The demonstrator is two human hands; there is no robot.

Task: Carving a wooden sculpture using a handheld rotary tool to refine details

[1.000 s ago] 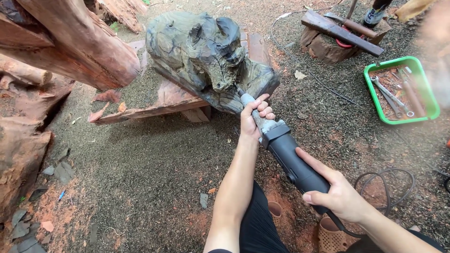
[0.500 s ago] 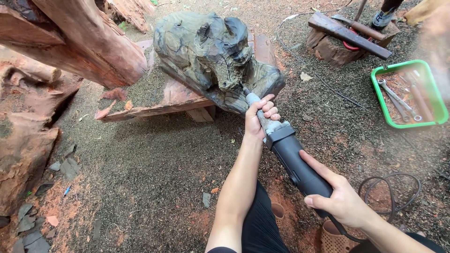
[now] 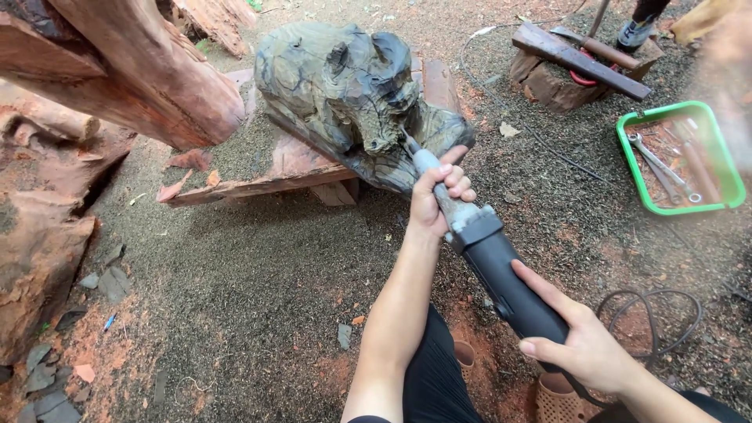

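The dark grey-green carved wooden animal figure (image 3: 345, 94) rests on a reddish wooden slab (image 3: 274, 176) that lies on the sawdust-covered ground. All positions below are referenced to this figure.

The long black and silver handheld die grinder (image 3: 489, 258) runs on a diagonal axis: its pointed bit touches the lower right flank of the figure, and its body extends away and down toward the person. The left hand (image 3: 439, 196) is clenched around the silver neck of the grinder, just beside the figure. The right hand (image 3: 583, 348) is closed on the rear of the black body, well apart from the figure. The left hand is therefore the nearer one and, by judgement, steers the bit.

A green rectangular plastic tray (image 3: 627, 129) holding wrenches lies right of the figure, well apart.
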